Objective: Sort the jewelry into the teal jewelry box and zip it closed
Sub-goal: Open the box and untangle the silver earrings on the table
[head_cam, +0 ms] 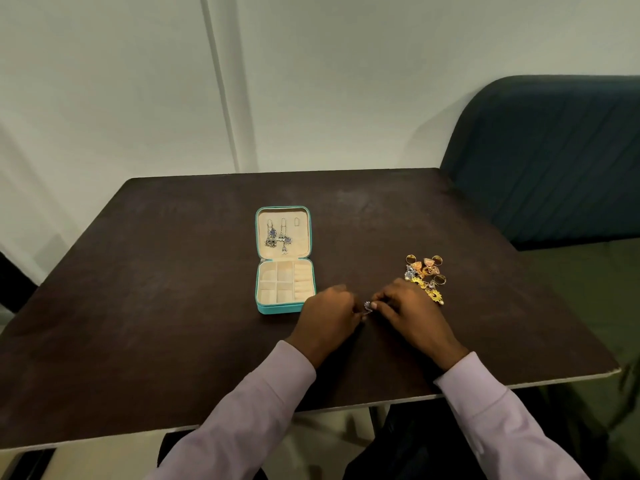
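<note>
Two hands are brought together just in front of the teal jewelry box (pixel 284 259), over the dark table (pixel 173 289). A small silver earring (pixel 367 306) is pinched between them: the fingertips of the right hand (pixel 405 311) are curled onto it from the right, and those of the left hand (pixel 329 315) are closed on it from the left. The box is laid open near the middle of the table, its lid flat behind the base. Two silver dangling earrings (pixel 278 235) are hung on hooks in the lid's cream lining, while a third hook beside them is left bare. The base is divided into small cream compartments with ring rolls along its right side. A heap of gold and silver jewelry (pixel 425 276) is seen on the table just beyond the right hand. Both forearms are covered by pale lilac sleeves (pixel 263 403). A dark teal seat back (pixel 547 150) is seen behind the table's right corner.
</note>
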`<state>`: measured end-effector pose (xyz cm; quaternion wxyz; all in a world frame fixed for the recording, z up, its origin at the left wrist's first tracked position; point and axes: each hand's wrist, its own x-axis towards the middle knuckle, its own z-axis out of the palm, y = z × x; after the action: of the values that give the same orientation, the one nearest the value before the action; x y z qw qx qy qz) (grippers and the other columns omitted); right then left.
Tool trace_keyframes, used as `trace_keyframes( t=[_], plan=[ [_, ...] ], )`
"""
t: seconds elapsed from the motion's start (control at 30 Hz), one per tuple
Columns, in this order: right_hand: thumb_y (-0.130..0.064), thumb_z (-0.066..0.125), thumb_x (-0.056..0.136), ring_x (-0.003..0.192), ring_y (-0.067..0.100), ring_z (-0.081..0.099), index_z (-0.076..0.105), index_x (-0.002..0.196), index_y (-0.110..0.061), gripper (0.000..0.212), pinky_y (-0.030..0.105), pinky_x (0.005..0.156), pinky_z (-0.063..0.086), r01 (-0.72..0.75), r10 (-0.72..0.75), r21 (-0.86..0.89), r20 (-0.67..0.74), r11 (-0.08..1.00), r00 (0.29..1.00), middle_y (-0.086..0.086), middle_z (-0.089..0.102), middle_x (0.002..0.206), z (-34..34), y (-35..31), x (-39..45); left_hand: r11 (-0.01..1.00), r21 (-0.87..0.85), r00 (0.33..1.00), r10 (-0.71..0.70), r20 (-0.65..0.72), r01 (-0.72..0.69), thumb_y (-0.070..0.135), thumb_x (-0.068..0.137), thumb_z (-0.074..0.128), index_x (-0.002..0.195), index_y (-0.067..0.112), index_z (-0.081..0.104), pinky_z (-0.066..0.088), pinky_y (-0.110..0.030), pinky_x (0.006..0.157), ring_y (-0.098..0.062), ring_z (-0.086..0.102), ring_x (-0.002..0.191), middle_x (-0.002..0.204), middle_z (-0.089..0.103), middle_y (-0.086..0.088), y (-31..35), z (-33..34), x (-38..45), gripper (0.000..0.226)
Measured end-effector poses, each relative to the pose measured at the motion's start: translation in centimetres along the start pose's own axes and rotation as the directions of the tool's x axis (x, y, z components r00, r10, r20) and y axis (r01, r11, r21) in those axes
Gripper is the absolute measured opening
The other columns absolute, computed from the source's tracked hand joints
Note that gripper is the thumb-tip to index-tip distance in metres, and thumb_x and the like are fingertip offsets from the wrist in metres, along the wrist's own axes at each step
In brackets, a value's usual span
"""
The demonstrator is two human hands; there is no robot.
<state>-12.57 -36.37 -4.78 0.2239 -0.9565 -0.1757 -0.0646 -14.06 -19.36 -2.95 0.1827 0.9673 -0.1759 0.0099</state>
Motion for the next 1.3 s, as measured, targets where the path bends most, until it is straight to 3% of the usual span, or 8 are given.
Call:
trace_keyframes(
  t=[0.1, 0.2, 0.33, 0.47, 0.57, 0.73, 1.03, 1.3],
  plan=[
    [-0.031, 0.058, 0.089, 0.091, 0.012, 0.048, 0.066, 0.1, -0.021, 0.017, 0.024, 0.074, 0.038, -0.006, 0.003, -0.027, -0.095, 1.0, 0.996, -0.004, 0.057, 0.095, -0.3, -0.9, 1.1, 0.999, -0.049, 0.995, -0.021, -0.098, 0.017, 0.038, 0.089, 0.054, 0.095, 0.018, 0.065, 0.036, -0.025, 0.065, -0.012, 0.051, 0.083, 0.092, 0.054, 0.001, -0.7, -1.1, -0.1, 0.024],
    [-0.028, 0.06, 0.088, 0.087, 0.015, 0.05, 0.067, 0.093, -0.02, 0.013, 0.025, 0.069, 0.035, 0.031, -0.04, -0.045, -0.197, 0.998, 0.98, -0.002, 0.059, 0.09, -0.5, -3.0, 3.3, 0.988, -0.111, 0.957, -0.132, -0.257, 0.106, 0.039, 0.09, 0.054, 0.088, 0.019, 0.064, 0.032, -0.024, 0.065, -0.01, 0.047, 0.077, 0.088, 0.055, 0.002, -2.0, -2.7, 0.0, 0.023],
    [-0.026, 0.061, 0.087, 0.088, 0.019, 0.052, 0.069, 0.092, -0.018, 0.012, 0.026, 0.067, 0.036, 0.082, -0.092, -0.048, -0.24, 0.995, 0.966, 0.002, 0.063, 0.091, -0.1, -6.4, 6.5, 0.967, -0.144, 0.855, -0.253, -0.452, 0.21, 0.035, 0.091, 0.053, 0.096, 0.015, 0.066, 0.042, -0.029, 0.073, -0.019, 0.057, 0.098, 0.106, 0.063, -0.003, -3.9, -4.6, 0.2, 0.025],
    [-0.026, 0.058, 0.088, 0.09, 0.021, 0.053, 0.069, 0.098, -0.015, 0.018, 0.026, 0.067, 0.036, 0.145, -0.154, -0.062, -0.187, 0.988, 0.97, 0.005, 0.064, 0.098, 0.8, -8.8, 8.4, 0.958, -0.132, 0.846, -0.287, -0.45, 0.254, 0.031, 0.092, 0.054, 0.103, 0.011, 0.065, 0.047, -0.032, 0.081, -0.023, 0.056, 0.108, 0.115, 0.061, -0.008, -5.4, -5.1, 0.4, 0.026],
    [-0.027, 0.055, 0.09, 0.094, 0.021, 0.052, 0.067, 0.107, -0.013, 0.024, 0.024, 0.069, 0.034, 0.15, -0.16, -0.091, -0.109, 0.984, 0.981, 0.006, 0.064, 0.107, 1.4, -9.6, 9.1, 0.955, -0.153, 0.847, -0.297, -0.441, 0.255, 0.027, 0.092, 0.054, 0.105, 0.008, 0.065, 0.045, -0.029, 0.08, -0.022, 0.058, 0.102, 0.113, 0.062, -0.01, -6.4, -5.0, 0.3, 0.026],
    [-0.03, 0.056, 0.09, 0.097, 0.02, 0.052, 0.067, 0.108, -0.016, 0.025, 0.031, 0.076, 0.043, 0.109, -0.113, -0.08, -0.046, 0.991, 0.993, 0.004, 0.064, 0.109, 2.1, -9.6, 9.7, 0.932, -0.236, 0.845, -0.351, -0.402, 0.275, 0.027, 0.09, 0.057, 0.103, 0.005, 0.067, 0.043, -0.025, 0.076, -0.021, 0.059, 0.097, 0.106, 0.064, -0.01, -7.3, -4.6, 0.1, 0.026],
    [-0.031, 0.055, 0.089, 0.092, 0.025, 0.053, 0.07, 0.099, -0.015, 0.024, 0.038, 0.077, 0.046, -0.011, -0.009, -0.119, -0.167, 0.993, 0.986, 0.007, 0.066, 0.101, 3.6, -10.1, 12.9, 0.895, -0.345, 0.818, -0.414, -0.4, 0.284, 0.024, 0.087, 0.063, 0.094, 0.007, 0.069, 0.034, -0.015, 0.067, -0.009, 0.052, 0.079, 0.092, 0.065, -0.007, -7.8, -3.7, 0.5, 0.02],
    [-0.032, 0.051, 0.092, 0.1, 0.026, 0.051, 0.068, 0.107, -0.017, 0.027, 0.035, 0.082, 0.035, 0.027, -0.062, -0.194, -0.181, 0.981, 0.982, 0.007, 0.064, 0.106, 4.7, -10.3, 14.0, 0.887, -0.393, 0.801, -0.412, -0.434, 0.243, 0.018, 0.087, 0.061, 0.092, 0.006, 0.069, 0.037, -0.016, 0.07, -0.017, 0.059, 0.086, 0.095, 0.067, -0.01, -7.3, -2.3, 0.3, 0.015]
  ],
)
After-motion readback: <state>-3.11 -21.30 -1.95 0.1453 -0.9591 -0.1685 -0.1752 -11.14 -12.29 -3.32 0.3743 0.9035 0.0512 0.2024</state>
